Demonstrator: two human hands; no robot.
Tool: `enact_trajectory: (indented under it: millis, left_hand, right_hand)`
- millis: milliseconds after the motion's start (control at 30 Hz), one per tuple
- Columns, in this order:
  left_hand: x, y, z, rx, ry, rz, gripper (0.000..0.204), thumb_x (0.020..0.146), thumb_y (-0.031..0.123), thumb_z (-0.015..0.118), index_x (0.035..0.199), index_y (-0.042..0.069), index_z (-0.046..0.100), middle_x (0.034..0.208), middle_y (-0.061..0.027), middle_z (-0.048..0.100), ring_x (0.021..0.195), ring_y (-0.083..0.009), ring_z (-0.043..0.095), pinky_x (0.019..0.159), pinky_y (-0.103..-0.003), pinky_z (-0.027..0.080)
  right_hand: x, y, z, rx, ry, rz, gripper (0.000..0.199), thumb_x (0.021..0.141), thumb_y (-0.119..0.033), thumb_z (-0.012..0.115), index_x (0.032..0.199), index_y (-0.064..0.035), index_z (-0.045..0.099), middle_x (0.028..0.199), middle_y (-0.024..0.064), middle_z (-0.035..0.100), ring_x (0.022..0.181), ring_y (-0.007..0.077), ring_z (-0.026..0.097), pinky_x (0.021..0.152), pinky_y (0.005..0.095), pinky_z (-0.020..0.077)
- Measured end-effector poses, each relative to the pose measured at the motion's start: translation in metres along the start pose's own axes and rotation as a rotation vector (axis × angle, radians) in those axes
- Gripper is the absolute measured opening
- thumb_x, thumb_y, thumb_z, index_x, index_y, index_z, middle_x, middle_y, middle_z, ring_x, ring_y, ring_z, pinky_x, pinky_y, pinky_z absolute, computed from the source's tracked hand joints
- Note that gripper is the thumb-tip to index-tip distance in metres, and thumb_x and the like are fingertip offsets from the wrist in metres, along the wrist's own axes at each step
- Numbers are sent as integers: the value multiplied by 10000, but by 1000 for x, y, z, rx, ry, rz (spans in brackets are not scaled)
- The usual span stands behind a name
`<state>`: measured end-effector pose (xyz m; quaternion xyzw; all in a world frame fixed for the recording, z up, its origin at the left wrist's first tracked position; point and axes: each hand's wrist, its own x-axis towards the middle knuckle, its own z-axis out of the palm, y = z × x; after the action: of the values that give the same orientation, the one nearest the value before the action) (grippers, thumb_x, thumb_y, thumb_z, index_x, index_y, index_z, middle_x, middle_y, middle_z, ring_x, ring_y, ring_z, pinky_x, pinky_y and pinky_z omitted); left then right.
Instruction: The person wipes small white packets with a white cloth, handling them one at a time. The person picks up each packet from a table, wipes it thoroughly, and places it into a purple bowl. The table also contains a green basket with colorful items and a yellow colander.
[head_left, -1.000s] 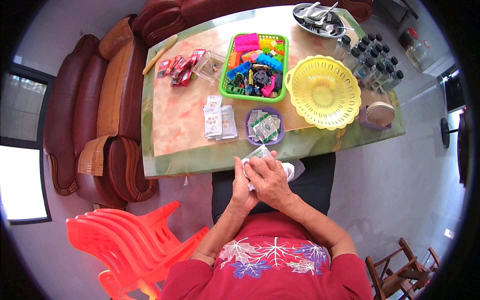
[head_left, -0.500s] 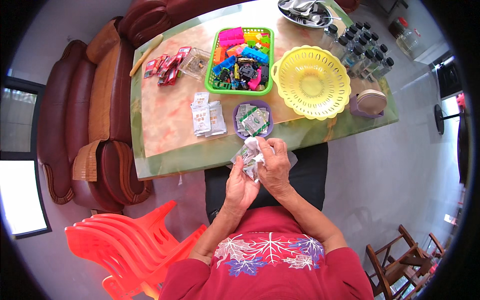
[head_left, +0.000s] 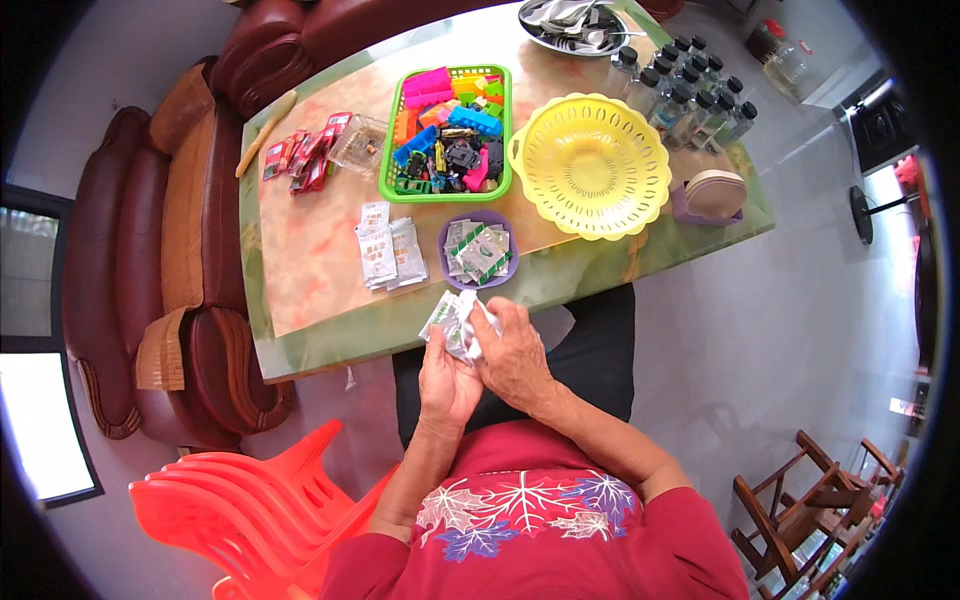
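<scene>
We are observing both hands working close together at the near edge of the table point(head_left: 300, 250). The left hand point(head_left: 448, 388) is gripping a white-and-green packet point(head_left: 436, 314) by its lower part. The right hand point(head_left: 515, 358) is pinching a white wipe point(head_left: 478, 306) against the packet; we are not managing to tell whether it is cloth or paper. The packet is being held just on the near side of a purple bowl point(head_left: 443, 250), which is containing similar sachets point(head_left: 482, 252). Left of the bowl, white packets point(head_left: 378, 255) are lying overlapped. Beyond, a green basket point(head_left: 508, 130) is holding coloured toy pieces point(head_left: 475, 122), and a yellow colander point(head_left: 622, 150) is standing to its right.
</scene>
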<state>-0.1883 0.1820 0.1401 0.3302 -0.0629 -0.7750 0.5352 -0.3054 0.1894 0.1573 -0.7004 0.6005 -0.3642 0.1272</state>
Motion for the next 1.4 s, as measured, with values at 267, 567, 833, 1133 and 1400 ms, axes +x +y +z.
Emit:
enact_trajectory:
  millis: [267, 567, 833, 1133, 1400]
  left_hand:
    - [3, 17, -2, 56, -16, 29, 435, 1018, 293, 344, 1359, 25, 374, 1366, -137, 468, 1165, -309, 529, 971, -450, 460]
    - [-8, 0, 9, 15, 43, -147, 472, 1025, 364, 257, 1389, 82, 363, 1391, -98, 445, 1291, -248, 415, 1091, -432, 317]
    - [-3, -3, -10, 44, -97, -147, 520, 1016, 418, 243, 1412, 93, 331, 1394, -140, 427, 1220, -332, 466, 1035, -473, 384]
    - [-1, -4, -20, 150, -57, -142, 426, 978, 283, 431, 1330, 44, 428, 1280, -119, 535, 1135, -288, 552, 935, -413, 485]
    - [4, -4, -19, 32, 14, -64, 254, 952, 87, 506, 1197, 23, 513, 1118, -97, 608, 1019, -212, 601, 904, -384, 495]
  right_hand:
    - [-31, 14, -26, 696, -657, 51, 336, 781, -20, 561, 1116, -27, 582, 871, 146, 522, 811, 312, 570, 721, 350, 467]
    - [13, 0, 9, 204, -109, 61, 501, 721, -21, 611, 1213, -2, 521, 1067, 188, 475, 953, 369, 516, 800, 425, 458]
    - [-19, 8, 7, 255, -143, -231, 382, 771, -73, 575, 1145, -7, 531, 1088, 191, 505, 956, 350, 536, 820, 435, 468]
    - [-14, 15, -27, 620, -286, -47, 459, 672, 69, 570, 1124, -7, 545, 980, 171, 517, 945, 378, 545, 818, 422, 466]
    - [-26, 15, -11, 179, -262, -172, 314, 761, -96, 587, 1070, -41, 566, 994, 153, 535, 859, 331, 556, 716, 416, 499]
